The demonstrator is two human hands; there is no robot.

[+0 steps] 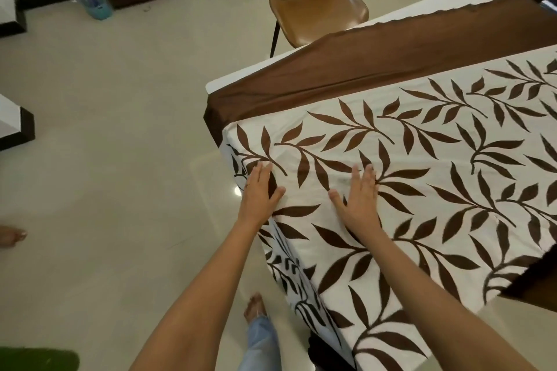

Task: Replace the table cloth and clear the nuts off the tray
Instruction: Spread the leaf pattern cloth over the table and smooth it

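A person stood at the near corner of the bench (220,82), both hands pressed flat on the leaf-print table cloth (422,177), apparently to smooth it and seat it square over the edge. The left hand (260,186) lay at the corner where the cloth dropped away, the right hand (360,194) just inboard, each grip spread open, clasping nothing. Beyond, a brown border band (346,69) ran along the far side beside a brown chair (313,0); no tray or nuts were in view.
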